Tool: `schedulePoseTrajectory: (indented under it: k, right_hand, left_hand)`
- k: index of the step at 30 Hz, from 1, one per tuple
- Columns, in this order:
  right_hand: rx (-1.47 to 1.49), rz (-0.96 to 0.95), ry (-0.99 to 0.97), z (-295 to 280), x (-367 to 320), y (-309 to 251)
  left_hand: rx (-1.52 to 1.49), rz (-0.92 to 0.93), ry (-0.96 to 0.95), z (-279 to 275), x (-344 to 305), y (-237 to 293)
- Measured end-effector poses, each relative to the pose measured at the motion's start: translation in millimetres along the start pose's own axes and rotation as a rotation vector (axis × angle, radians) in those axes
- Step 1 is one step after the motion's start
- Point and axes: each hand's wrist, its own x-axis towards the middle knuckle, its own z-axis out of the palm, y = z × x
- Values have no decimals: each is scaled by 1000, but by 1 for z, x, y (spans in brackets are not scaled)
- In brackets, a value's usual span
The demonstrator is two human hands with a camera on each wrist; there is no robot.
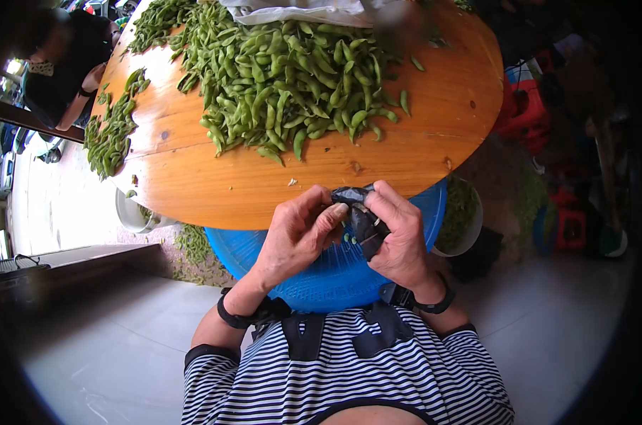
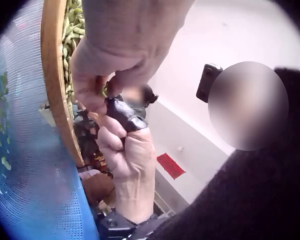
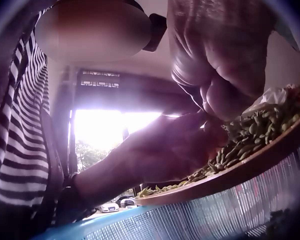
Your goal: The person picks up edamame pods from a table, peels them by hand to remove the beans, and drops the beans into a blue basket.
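Both hands meet over a blue mesh basket at the table's near edge. My left hand pinches a green soybean pod between thumb and fingers; most of the pod is hidden by them. Fingers of my right hand are curled at the same pod, and shiny black wrapping covers its thumb. In the right wrist view the two hands overlap and hide the pod. A few small green beans show below the hands, against the basket.
A big heap of soybean pods covers the middle of the wooden table, with a smaller pile at its left. White buckets stand below on either side. Another person sits at the left.
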Motion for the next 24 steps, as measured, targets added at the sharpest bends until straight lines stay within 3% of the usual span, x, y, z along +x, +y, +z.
schedulePoseTrajectory:
  k: [2, 3, 8, 12, 14, 19, 21, 22, 24]
  right_hand:
    - [-11, 12, -21, -1, -1, 2]
    - [-25, -4, -19, -1, -2, 4]
    - [-180, -151, 30, 9, -5, -10]
    - [-219, -196, 64, 12, -8, -5]
    - [-161, -103, 115, 4, -6, -4]
    - [108, 7, 83, -6, -5, 4]
    - [368, 243, 27, -5, -9, 7]
    - [369, 243, 27, -7, -10, 8]
    - [817, 497, -16, -11, -8, 9]
  left_hand:
    - [384, 171, 1, -2, 0, -3]
    - [385, 172, 1, -1, -1, -3]
    - [-95, 117, -44, 0, 0, -7]
    - [-65, 148, 16, 7, 0, -6]
    - [-254, 102, -34, 5, 0, -12]
    - [-216, -21, -122, 4, -1, -12]
    - [-320, -46, -82, 6, -1, -14]
    - [-319, -45, -82, 4, -1, -14]
    - [-325, 6, 17, 0, -1, -14]
